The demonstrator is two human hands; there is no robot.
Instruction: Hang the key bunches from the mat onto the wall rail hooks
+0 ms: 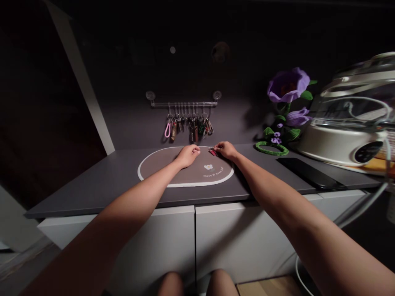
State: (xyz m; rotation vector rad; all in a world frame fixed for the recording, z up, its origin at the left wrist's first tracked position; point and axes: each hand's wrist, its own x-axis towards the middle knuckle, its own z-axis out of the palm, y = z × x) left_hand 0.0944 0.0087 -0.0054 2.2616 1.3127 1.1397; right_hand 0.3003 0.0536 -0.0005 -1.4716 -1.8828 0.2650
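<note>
My right hand (226, 150) is closed in a pinch on a small key ring with a red tag (212, 152), at the far right part of the oval mat (160, 166). Metal glints by my fingertips, but its exact shape is too small to tell. My left hand (189, 156) is curled into a loose fist over the middle of the mat, and what it holds, if anything, is hidden. Above both hands, several keys (194, 125) and a pink loop strap (167, 130) hang from a clear hook rail (185, 104) on the wall.
To the right stand purple artificial flowers (288, 86) with a green ring base (271, 149). Beyond them is a cream appliance (336, 139) with a pale cord. A black phone-like slab (308, 172) lies on the dark counter (101, 181). White cabinet doors (160, 242) are below.
</note>
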